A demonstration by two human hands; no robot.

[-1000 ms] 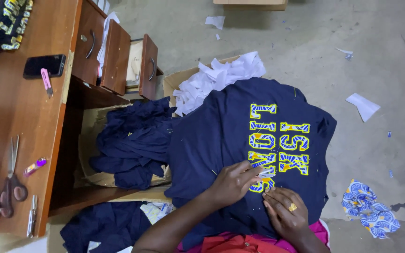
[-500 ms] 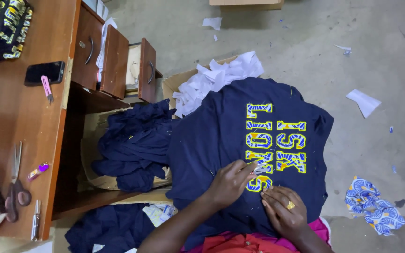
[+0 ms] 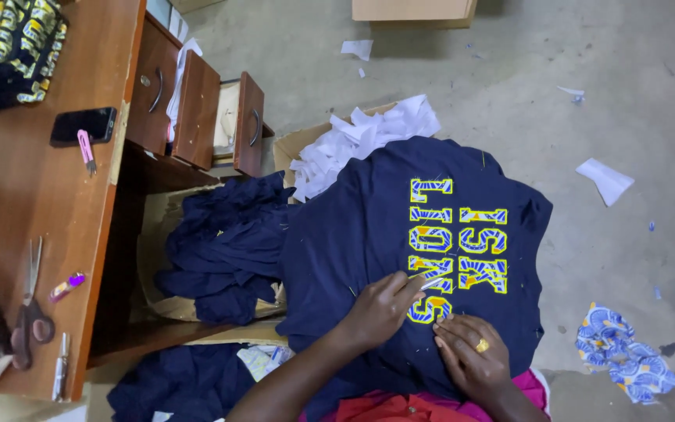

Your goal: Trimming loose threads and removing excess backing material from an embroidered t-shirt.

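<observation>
A navy garment (image 3: 369,227) with yellow and blue patterned letters (image 3: 455,242) lies spread over my lap. My left hand (image 3: 380,309) pinches a small metal tool (image 3: 431,283) whose tip touches the lowest letters. My right hand (image 3: 470,355), with a gold ring on one finger, rests flat on the cloth just beside those letters and holds the fabric down. Both forearms come in from the bottom edge.
A wooden desk (image 3: 33,203) at the left carries scissors (image 3: 29,312), a phone (image 3: 83,123) and folded garments (image 3: 9,47). Its drawers (image 3: 197,109) stand open. A cardboard box holds navy cloth (image 3: 220,242) and white paper scraps (image 3: 361,137). A patterned fabric scrap (image 3: 626,363) lies on the concrete floor.
The view has shifted slightly. My left hand has moved the tool a little along the lowest letters; my right hand stays pressed on the cloth.
</observation>
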